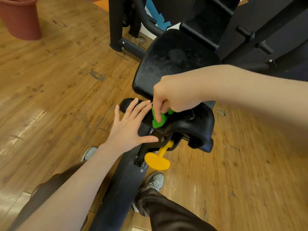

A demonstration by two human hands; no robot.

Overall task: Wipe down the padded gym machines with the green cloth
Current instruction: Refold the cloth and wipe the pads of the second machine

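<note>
A black gym machine fills the middle of the head view, with a padded seat (171, 64) and a lower black moulded pad (195, 124) in front of it. My right hand (173, 99) grips the green cloth (158, 121) and presses it onto the lower pad's left part. Most of the cloth is hidden under the fingers. My left hand (130, 129) lies flat with straight, spread fingers on the pad's left end and the frame just beside the cloth.
A yellow adjustment knob (158, 160) sticks out below the pad. The machine's black base rail (120, 185) runs between my two shoes on the wooden floor. A red-brown bucket (20, 17) stands at the far left. Black frame bars (216, 22) rise behind the seat.
</note>
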